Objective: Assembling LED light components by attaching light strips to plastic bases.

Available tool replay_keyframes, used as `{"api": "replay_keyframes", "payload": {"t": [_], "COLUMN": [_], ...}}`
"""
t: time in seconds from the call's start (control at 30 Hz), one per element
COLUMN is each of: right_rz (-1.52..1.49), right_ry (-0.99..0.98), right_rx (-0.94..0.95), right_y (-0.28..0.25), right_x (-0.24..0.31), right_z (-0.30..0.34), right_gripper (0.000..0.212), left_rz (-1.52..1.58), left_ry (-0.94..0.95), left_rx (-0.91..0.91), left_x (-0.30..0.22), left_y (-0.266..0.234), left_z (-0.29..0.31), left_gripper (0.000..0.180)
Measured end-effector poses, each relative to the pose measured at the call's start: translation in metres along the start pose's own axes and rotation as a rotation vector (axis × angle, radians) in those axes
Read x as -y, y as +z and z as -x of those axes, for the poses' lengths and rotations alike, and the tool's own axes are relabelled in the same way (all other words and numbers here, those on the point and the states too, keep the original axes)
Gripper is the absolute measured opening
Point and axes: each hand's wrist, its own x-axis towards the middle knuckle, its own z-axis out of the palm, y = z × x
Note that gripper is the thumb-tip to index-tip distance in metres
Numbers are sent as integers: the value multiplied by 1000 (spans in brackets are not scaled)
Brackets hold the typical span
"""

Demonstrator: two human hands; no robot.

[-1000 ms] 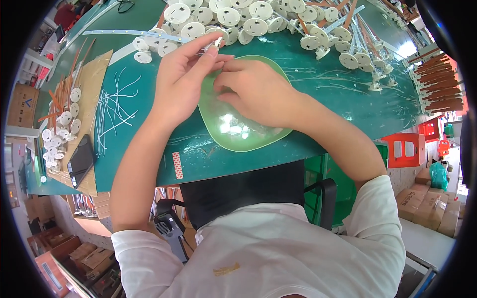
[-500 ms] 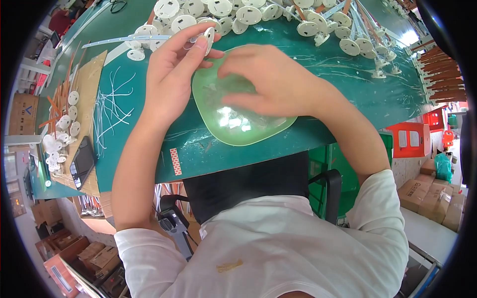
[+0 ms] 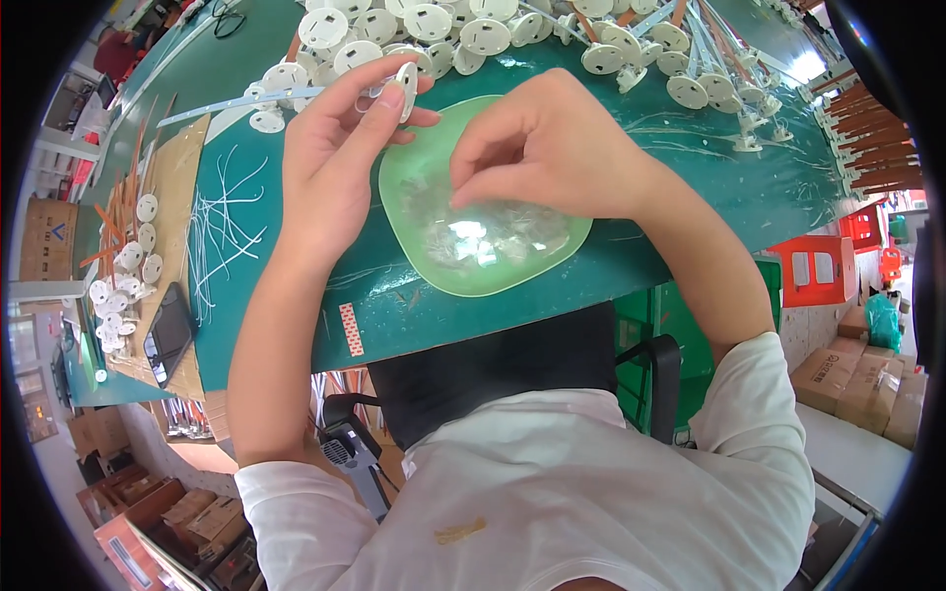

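Observation:
Between the thumb and fingers of my left hand (image 3: 330,167) is a white round disc part (image 3: 407,94), held on edge. A pale blue strip (image 3: 236,101) sticks out leftward behind that hand and seems to belong to the disc. My right hand (image 3: 567,148) is over a light green dish (image 3: 434,274), thumb and fingertips pinched together above its left part. What the pinch holds, if anything, is too small to see. Small clear pieces (image 3: 517,231) lie spread in the dish, shiny and hard to tell apart.
A heap of white discs (image 3: 429,22) with strips fills the far table. White ties (image 3: 222,217), cardboard (image 3: 182,212), a phone (image 3: 168,335) and more discs (image 3: 128,256) lie left. A red-and-white patterned strip (image 3: 351,330) is near the front edge; brown strips (image 3: 877,148) stand far right.
My right hand's fingers have gone from spread to pinched over the dish. My left hand keeps hold of the disc, nearly in place.

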Motion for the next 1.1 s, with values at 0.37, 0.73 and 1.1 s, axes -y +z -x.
{"api": "replay_keyframes", "payload": {"t": [0.37,0.73,1.1], "right_rz": [501,517,375], "right_ry": [-805,-874,-730], "right_rx": [-713,-675,-613], "right_y": [5,2,-3], "right_x": [-12,-18,-9], "right_z": [-7,-15,-6], "right_gripper": [19,23,16], "left_rz": [574,603,613], "left_ry": [29,92,59], "left_rx": [126,105,121], "left_x": [-19,-17,-20], "left_y": [9,2,2], "left_z": [10,8,7], "left_gripper": [38,38,39]}}
